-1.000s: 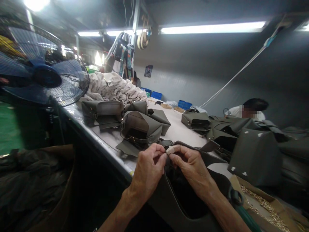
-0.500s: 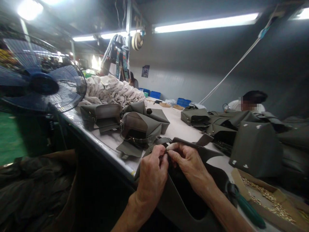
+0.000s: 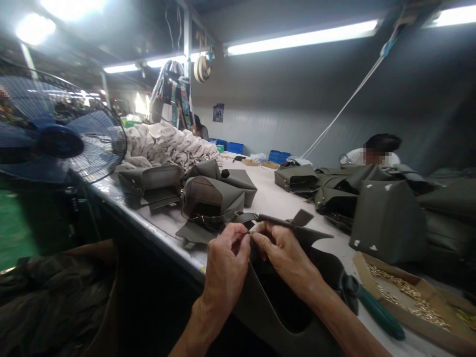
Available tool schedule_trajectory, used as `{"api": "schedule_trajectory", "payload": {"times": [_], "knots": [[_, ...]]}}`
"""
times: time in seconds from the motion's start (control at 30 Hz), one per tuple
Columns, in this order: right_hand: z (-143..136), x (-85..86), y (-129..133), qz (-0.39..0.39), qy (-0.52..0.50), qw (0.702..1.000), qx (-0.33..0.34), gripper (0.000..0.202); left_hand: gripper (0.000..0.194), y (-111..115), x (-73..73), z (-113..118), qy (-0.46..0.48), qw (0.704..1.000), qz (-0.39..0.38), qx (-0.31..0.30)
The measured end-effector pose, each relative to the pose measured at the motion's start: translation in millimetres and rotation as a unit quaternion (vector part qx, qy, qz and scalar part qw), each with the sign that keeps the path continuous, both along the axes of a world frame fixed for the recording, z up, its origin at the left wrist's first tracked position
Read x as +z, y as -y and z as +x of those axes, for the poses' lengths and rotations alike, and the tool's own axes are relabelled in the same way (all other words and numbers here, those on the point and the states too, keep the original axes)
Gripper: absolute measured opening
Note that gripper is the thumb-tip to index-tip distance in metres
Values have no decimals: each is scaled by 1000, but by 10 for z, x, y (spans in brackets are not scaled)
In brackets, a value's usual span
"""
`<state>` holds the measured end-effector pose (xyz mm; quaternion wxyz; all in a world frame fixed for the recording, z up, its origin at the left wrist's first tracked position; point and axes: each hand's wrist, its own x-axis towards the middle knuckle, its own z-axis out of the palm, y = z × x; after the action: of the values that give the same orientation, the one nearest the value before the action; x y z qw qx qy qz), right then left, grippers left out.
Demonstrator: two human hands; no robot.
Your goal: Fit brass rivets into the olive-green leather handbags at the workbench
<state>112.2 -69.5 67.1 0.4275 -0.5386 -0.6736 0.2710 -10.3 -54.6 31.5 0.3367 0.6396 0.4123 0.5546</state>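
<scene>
An open dark grey-green bag (image 3: 293,334) lies at the table's near edge, its dark inside facing up. At its upper rim my left hand (image 3: 227,263) pinches with thumb and forefinger. Close against those fingertips, my right hand (image 3: 286,253) is closed in a pinch too, its forearm crossing over the bag's opening. A tiny gold-coloured metal piece (image 3: 251,234) shows between the two hands; which hand grips it is too small to tell. Right of the bag lies a green-handled tool (image 3: 381,310), next to a cardboard tray (image 3: 366,278) of small gold fittings.
Several similar bags (image 3: 213,196) stand behind my hands, with more (image 3: 388,223) to the right. A pile of pale cloth (image 3: 171,141) lies further back. A fan (image 3: 61,141) stands at left, above a box of dark material (image 3: 55,297). A person (image 3: 381,148) leans at the far right.
The whole view has shifted slightly, so most things sit a little further left. Both hands keep their pinch at the bag's rim, and the small metal piece shows more clearly.
</scene>
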Motion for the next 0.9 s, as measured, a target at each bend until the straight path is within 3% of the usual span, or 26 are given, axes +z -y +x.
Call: {"api": "schedule_trajectory", "payload": {"times": [0.13, 0.4, 0.63, 0.73, 0.9], "knots": [[-4, -22, -16, -5, -13, 1000, 2, 17, 10, 23, -48, 26, -61, 996, 50, 38], [-33, -99, 22, 29, -7, 999, -22, 11, 14, 75, -96, -17, -51, 997, 49, 13], [16, -171, -46, 57, -13, 997, -41, 10, 41, 106, -137, -5, -102, 979, 141, 109], [101, -201, -128, 61, -41, 995, -61, 9, 50, 69, -107, -102, -104, 980, 106, 133], [168, -216, -179, 60, -90, 994, -11, 9, 43, 10, -53, -263, -157, 986, 5, 61]]}}
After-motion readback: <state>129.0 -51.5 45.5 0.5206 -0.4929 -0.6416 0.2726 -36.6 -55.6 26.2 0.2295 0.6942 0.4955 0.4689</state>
